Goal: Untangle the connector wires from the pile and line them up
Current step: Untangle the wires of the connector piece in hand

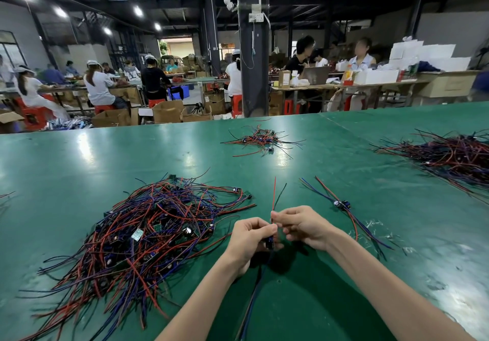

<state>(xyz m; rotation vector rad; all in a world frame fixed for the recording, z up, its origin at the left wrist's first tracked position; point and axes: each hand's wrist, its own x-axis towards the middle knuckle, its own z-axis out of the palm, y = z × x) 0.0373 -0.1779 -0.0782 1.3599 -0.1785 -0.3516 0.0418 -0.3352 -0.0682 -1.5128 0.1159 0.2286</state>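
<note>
Red, black and blue strands form the wire point(274, 195) held above the green table point(79, 161): left hand point(247, 240) curls round its dark connector point(269, 243), right hand point(304, 225) pinches the upright red strand. Tangled pile point(148, 229) lies just left; two laid-out wires point(344, 205) right, bare surface between

Tangled red, blue and black wire pile point(148, 229) left; one connector wire point(269, 243) centre; lined-up wires point(341, 204) right.

No legible txt, labels or nos.; marks on the small brown cardboard box point(284, 79) in bkgd were too blurred to read.
</note>
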